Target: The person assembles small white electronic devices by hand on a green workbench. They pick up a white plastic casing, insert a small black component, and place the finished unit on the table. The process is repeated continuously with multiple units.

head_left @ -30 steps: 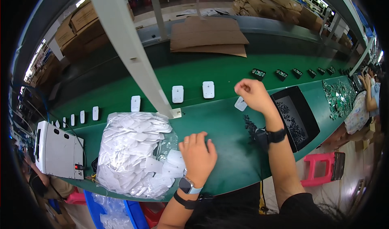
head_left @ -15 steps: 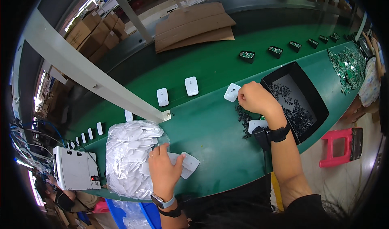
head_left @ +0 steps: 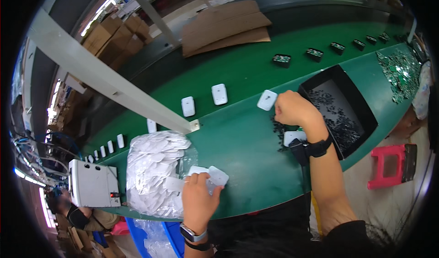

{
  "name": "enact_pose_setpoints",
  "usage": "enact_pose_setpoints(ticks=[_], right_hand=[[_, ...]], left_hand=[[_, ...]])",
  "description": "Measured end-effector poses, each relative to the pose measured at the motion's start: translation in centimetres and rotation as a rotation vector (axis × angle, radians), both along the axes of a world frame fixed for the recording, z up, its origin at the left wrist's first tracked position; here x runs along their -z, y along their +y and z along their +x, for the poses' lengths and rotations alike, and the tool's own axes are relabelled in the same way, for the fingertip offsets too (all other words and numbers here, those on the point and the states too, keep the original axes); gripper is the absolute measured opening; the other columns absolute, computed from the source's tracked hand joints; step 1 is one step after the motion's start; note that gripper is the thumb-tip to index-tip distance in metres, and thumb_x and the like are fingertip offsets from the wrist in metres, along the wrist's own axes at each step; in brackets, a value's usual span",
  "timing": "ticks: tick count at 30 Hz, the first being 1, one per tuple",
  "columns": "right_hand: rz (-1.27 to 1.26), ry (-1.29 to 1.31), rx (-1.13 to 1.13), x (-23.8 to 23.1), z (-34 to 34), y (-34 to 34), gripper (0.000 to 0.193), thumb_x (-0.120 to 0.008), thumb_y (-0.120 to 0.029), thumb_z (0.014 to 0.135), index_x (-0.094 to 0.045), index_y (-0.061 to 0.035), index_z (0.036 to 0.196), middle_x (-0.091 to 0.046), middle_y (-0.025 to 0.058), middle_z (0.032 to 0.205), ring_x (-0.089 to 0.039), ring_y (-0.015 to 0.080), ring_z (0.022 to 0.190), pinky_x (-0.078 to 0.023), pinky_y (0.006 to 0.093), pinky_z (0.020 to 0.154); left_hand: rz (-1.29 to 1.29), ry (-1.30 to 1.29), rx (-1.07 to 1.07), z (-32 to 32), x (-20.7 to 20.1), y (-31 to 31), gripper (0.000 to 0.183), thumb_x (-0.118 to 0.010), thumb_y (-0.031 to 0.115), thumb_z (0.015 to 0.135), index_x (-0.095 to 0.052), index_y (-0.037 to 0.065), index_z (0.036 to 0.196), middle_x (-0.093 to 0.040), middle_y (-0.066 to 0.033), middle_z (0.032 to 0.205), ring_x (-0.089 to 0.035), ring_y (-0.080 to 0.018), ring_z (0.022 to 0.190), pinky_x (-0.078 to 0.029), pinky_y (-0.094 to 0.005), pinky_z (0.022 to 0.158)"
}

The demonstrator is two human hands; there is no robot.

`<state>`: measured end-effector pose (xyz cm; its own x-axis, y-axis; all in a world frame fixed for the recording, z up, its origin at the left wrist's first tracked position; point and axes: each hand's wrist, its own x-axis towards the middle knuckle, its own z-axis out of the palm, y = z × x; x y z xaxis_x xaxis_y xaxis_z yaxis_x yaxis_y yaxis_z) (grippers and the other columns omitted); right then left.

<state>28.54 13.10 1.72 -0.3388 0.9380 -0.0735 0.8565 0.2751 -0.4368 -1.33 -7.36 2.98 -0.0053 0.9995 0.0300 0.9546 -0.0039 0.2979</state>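
My left hand (head_left: 200, 195) has its fingers curled over a couple of white plastic covers (head_left: 218, 175) beside a clear bag of white covers (head_left: 153, 175). My right hand (head_left: 296, 109) is closed at the right edge of another white plastic cover (head_left: 266, 101), which has a small black spot on its face. The right fingertips are partly hidden. Just below that hand lie small black parts (head_left: 280, 130) in a loose heap. Close to my right wrist sits one more white cover (head_left: 291, 138), partly covered by a black wrist-worn device.
A black tray (head_left: 366, 114) with small black parts stands to the right, with a pile of green circuit boards (head_left: 400, 75) beyond. White cases (head_left: 219, 94) and black cases with boards (head_left: 281, 60) line the green belt. A white post (head_left: 114, 84) crosses the left side, near a white machine (head_left: 95, 185).
My left fingers have curled in over the white covers, which have shifted and fanned apart. The white cover by my right hand has turned slightly. The whole view has shifted a little.
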Motion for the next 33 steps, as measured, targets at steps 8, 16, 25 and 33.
enact_pose_setpoints(ticks=[8,16,25,33], right_hand=[[-0.050,-0.014,0.006,0.2,-0.7,0.1,0.015,-0.072,-0.006,0.075,-0.071,0.0075,0.082,-0.070,0.0290,0.088,-0.071,0.0434,0.087,-0.059,0.0459,0.082],[-0.013,-0.116,0.044,-0.9,-1.7,-0.6,0.023,-0.076,-0.006,0.070,-0.074,0.0052,0.090,-0.072,0.0264,0.097,-0.072,0.0403,0.094,-0.059,0.0438,0.085],[0.092,-0.084,0.038,-0.3,-1.7,-0.9,0.019,-0.076,-0.008,0.070,-0.070,0.0070,0.080,-0.070,0.0275,0.086,-0.071,0.0419,0.085,-0.059,0.0448,0.081],[0.038,-0.115,0.057,-0.6,-1.9,-0.7,0.020,-0.072,-0.005,0.067,-0.073,0.0046,0.084,-0.072,0.0265,0.094,-0.072,0.0404,0.092,-0.059,0.0443,0.085]], left_hand=[[0.110,0.009,0.025,0.0,0.8,0.0,0.053,-0.088,0.020,0.073,-0.064,0.000,0.116,-0.063,-0.0184,0.112,-0.059,-0.0403,0.106,-0.049,-0.0464,0.090],[0.128,0.056,0.154,-0.8,1.6,2.6,0.056,-0.085,0.023,0.076,-0.064,0.002,0.123,-0.063,-0.0181,0.124,-0.057,-0.0388,0.111,-0.044,-0.0479,0.096],[0.113,0.137,0.273,-1.0,1.6,4.7,0.060,-0.081,0.021,0.079,-0.060,0.007,0.134,-0.058,-0.0157,0.141,-0.047,-0.0382,0.136,-0.034,-0.0526,0.107],[0.257,0.129,0.279,-1.2,1.3,6.3,0.023,-0.075,0.010,0.083,-0.068,0.004,0.103,-0.066,-0.0162,0.116,-0.057,-0.0379,0.124,-0.040,-0.0488,0.102]])
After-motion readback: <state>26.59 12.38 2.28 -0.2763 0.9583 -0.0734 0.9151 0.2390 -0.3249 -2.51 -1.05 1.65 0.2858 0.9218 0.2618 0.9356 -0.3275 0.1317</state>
